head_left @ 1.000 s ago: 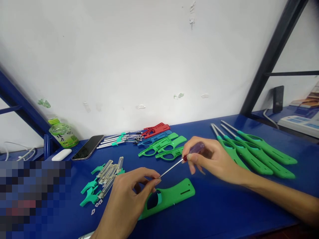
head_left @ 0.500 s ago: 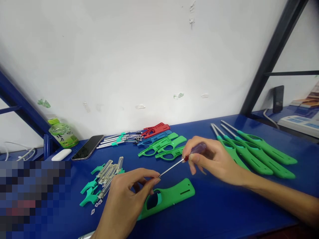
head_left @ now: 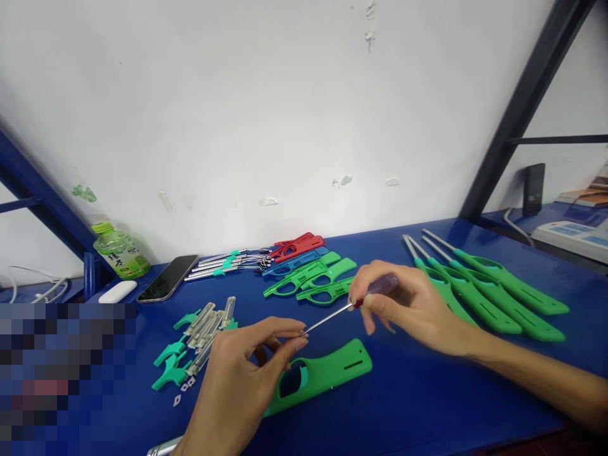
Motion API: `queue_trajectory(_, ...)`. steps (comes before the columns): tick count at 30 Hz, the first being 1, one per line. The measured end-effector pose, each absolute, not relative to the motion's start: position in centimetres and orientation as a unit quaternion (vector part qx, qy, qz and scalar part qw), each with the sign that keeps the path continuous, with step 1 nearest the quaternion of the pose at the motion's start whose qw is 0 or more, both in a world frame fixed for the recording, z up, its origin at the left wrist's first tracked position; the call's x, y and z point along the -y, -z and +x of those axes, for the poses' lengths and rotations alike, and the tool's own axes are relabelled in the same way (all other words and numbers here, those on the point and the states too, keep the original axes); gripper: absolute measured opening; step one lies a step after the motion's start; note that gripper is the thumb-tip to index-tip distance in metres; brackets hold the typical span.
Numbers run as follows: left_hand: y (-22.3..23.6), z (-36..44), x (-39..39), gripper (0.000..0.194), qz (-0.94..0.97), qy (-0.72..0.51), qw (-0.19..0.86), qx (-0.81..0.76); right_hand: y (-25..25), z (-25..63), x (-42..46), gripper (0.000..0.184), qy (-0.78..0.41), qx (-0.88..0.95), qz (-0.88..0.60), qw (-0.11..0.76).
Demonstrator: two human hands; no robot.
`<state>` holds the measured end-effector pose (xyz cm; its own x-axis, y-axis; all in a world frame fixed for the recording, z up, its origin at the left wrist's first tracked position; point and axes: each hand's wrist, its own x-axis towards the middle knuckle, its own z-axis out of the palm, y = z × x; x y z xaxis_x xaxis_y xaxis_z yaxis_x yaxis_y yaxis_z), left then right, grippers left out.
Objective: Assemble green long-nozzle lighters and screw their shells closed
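My right hand point(head_left: 403, 307) is closed around the dark purple handle of a screwdriver point(head_left: 327, 318), whose thin metal shaft slants down to the left. At its tip, the thumb and fingertips of my left hand point(head_left: 254, 361) are pinched together. Whatever they hold there is too small to make out. Below them on the blue table lies a green lighter point(head_left: 332, 373) with an oval trigger opening and a slot in its handle; its front end is hidden behind my left hand.
Clear plastic tubes point(head_left: 206, 326) and teal triggers point(head_left: 171, 373) lie left. Behind are metal rods point(head_left: 216, 266), green half shells point(head_left: 297, 278) and red shells point(head_left: 299, 246). Several long green lighters point(head_left: 494, 294) lie right. A phone point(head_left: 168, 278), white case point(head_left: 118, 292) and bottle point(head_left: 121, 253) stand back left.
The view has shifted very slightly. Both hands and the screwdriver keep nearly the same pose, and the green lighter lies where it was.
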<state>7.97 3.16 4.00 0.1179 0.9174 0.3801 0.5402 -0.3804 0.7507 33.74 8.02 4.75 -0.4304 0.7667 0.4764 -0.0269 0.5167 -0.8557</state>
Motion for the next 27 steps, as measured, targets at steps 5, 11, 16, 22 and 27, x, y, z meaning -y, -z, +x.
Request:
queue_trajectory(5, -3.86, 7.98, -3.08, 0.012, 0.715, -0.422, 0.216, -0.514, -4.87, 33.72, -7.9, 0.028, -0.419, 0.734, -0.25, 0.472)
queue_trajectory(11, -3.88, 7.96, -3.12, 0.013, 0.715, -0.423, 0.215, -0.513, -4.83, 33.99, -8.01, 0.025, -0.411, 0.739, -0.243, 0.476)
queue_trajectory(16, -3.82, 7.99, -2.94, 0.012, 0.713, -0.431, 0.208, -0.512, -4.82, 33.79, -8.11, 0.023, -0.4, 0.744, -0.233, 0.483)
queue_trajectory(22, -3.66, 7.93, -2.98, 0.009, 0.712, -0.438, 0.205, -0.51, -4.9, 33.96, -8.11, 0.021, -0.383, 0.74, -0.228, 0.503)
queue_trajectory(27, -3.79, 8.04, -2.9, 0.01, 0.715, -0.441, 0.197, -0.506, -4.92, 33.98, -8.17, 0.022, -0.386, 0.747, -0.229, 0.491)
